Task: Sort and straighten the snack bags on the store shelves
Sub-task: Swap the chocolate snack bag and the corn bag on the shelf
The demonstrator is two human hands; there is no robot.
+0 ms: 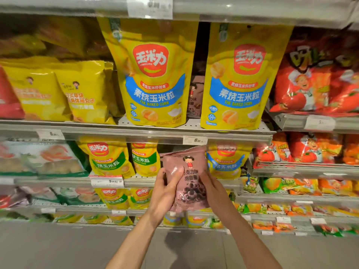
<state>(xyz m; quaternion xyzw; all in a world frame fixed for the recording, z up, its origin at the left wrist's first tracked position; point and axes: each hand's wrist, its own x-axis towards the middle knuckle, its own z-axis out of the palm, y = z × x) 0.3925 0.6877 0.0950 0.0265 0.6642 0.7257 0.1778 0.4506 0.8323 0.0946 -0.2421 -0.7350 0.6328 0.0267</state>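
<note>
Both hands grip one matte pink-brown plastic snack bag printed with dark chocolate rings [187,179], held clear of the shelving in front of the grey metal shelf edge carrying a white price tag [194,140]. The left hand [167,188] curls its fingers round the bag's left side; the right hand [208,184] clasps the right side, fingers behind the pack. A second bag of the same pink-brown kind [196,96] stands above that shelf edge, deep in the gap between two tall yellow baked-corn pouches [153,74]. In my judgement the held bag belongs with it: lift it upright, print facing out, and slide it into that gap without knocking the pouches. Below the shelf edge stand smaller yellow pouches with green bands [108,158]. Right of it lie red tomato-print crisp bags [310,84].
</note>
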